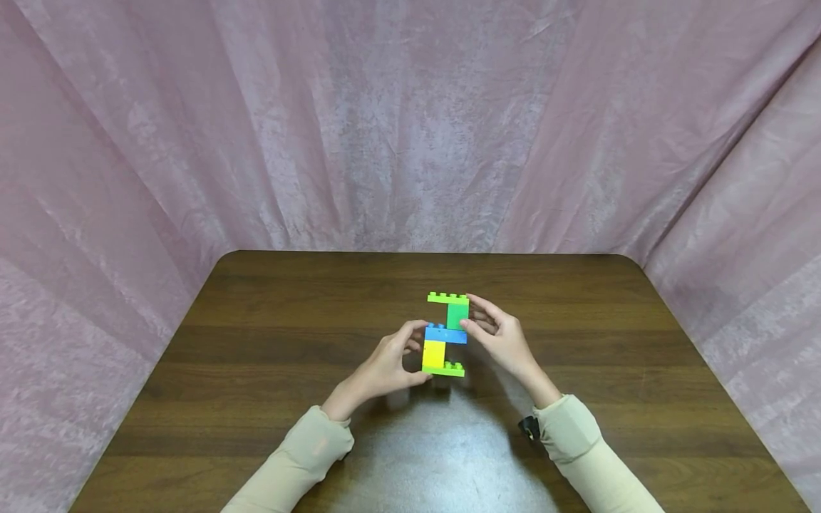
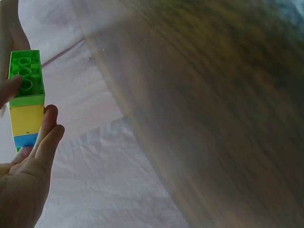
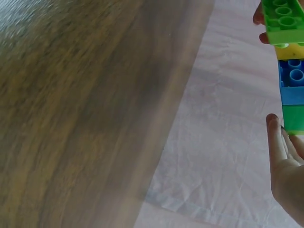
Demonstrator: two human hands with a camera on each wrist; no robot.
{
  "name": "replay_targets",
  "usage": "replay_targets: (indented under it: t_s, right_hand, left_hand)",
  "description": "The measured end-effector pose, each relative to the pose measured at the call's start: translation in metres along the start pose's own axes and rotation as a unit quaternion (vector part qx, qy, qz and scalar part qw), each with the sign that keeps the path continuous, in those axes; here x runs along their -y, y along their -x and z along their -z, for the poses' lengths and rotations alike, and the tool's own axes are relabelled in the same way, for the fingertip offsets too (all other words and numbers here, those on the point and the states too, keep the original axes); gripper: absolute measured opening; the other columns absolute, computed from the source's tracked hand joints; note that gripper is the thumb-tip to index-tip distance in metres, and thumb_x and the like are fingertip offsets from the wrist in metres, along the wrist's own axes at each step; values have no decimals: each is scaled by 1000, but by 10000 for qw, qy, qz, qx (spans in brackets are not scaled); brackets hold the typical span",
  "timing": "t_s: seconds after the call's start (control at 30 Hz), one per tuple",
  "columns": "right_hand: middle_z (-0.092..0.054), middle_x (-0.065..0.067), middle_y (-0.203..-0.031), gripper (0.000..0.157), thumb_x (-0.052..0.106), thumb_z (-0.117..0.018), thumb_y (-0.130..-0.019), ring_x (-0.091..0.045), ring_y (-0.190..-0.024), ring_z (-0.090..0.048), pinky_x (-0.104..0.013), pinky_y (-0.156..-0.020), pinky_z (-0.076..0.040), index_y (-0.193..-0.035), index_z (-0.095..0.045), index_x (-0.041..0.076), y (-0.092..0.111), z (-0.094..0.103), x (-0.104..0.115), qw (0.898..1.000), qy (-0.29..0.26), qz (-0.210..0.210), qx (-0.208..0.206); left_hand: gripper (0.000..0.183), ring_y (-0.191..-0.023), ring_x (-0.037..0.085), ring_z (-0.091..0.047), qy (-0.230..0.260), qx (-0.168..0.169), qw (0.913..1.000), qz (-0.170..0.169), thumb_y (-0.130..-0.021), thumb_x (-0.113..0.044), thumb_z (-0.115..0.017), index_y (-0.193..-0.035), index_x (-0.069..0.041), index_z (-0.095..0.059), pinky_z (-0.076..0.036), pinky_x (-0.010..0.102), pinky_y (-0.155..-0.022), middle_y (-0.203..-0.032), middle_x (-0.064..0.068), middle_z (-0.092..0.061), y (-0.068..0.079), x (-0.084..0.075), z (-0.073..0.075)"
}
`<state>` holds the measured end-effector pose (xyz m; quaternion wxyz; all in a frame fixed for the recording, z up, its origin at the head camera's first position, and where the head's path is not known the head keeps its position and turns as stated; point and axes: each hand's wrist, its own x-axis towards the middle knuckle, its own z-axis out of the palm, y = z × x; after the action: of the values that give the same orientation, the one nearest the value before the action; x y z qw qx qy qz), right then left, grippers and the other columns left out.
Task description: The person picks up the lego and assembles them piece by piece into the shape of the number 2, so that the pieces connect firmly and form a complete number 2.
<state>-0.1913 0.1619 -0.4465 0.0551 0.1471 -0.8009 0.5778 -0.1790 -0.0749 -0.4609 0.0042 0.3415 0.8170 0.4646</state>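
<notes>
Both hands hold an S-shaped stack of toy building bricks over the table. From the top it has a lime brick, a green brick, a blue brick, a yellow brick and another lime brick. My left hand grips the lower left side, thumb at the bottom lime brick and a finger up by the blue one. At the upper right, my right hand pinches the green part, thumb near its lower corner. The left wrist view shows the hollow underside of the lower lime brick.
A brown wooden table with rounded far corners lies under the hands. Pink curtains hang behind it and along both sides. A small black object sits at the right sleeve's cuff.
</notes>
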Motion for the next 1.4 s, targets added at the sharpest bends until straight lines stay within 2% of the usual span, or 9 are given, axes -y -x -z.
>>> replay_targets:
  t_s: [0.17, 0.4, 0.63, 0.87, 1.13, 1.4]
  right_hand:
    - [-55, -26, -137, 72, 4, -76, -82, -42, -114, -63, -43, -96, -53, -146, -41, 2, 2, -1, -1, 9992, 66, 171, 368]
    - [-42, -14, -153, 88, 12, -83, -75, -39, -125, -56, -48, -100, -50, -150, -38, 15, 3, 0, 0, 9967, 575, 282, 495]
    - [-47, -12, -150, 85, 16, -85, -74, -37, -122, -59, -49, -100, -50, -148, -42, 17, 2, -1, -6, 9947, 817, 468, 424]
    - [-53, -19, -143, 80, 9, -86, -71, -36, -122, -59, -43, -95, -54, -142, -48, 3, -1, -2, -11, 9926, 831, 820, 348]
    - [-56, -22, -138, 78, 11, -87, -70, -38, -103, -68, -43, -91, -56, -139, -51, 3, -2, -3, -15, 9901, 1114, 740, 418]
    - [-58, -25, -135, 78, 9, -87, -69, -38, -104, -68, -41, -90, -56, -138, -51, 1, -2, -6, -21, 9905, 1079, 670, 519]
  left_hand:
    - [75, -101, 30, -65, 157, 36, 9998, 89, -73, 2, -81, -135, 4, -37, -56, 36, -92, -119, 22, -61, 1, 0, 2]
    - [74, -102, 32, -65, 330, 69, 9992, 236, -75, 1, -80, -136, 7, -38, -56, 36, -93, -121, 24, -61, 1, 0, 3]
    - [75, -100, 32, -67, 333, 115, 9986, 393, -75, -2, -81, -137, 9, -40, -56, 34, -93, -120, 26, -63, 2, 1, 3]
    - [74, -101, 31, -68, 99, 124, 9991, 387, -76, -9, -82, -136, 8, -43, -57, 38, -91, -122, 24, -64, 3, 4, 5]
    - [76, -105, 33, -68, -116, 276, 9984, 479, -77, -16, -83, -137, 10, -45, -55, 42, -93, -127, 25, -63, 4, 8, 6]
    - [75, -107, 31, -67, -232, 423, 9970, 602, -76, -19, -83, -137, 8, -48, -55, 43, -93, -128, 23, -62, 4, 10, 7]
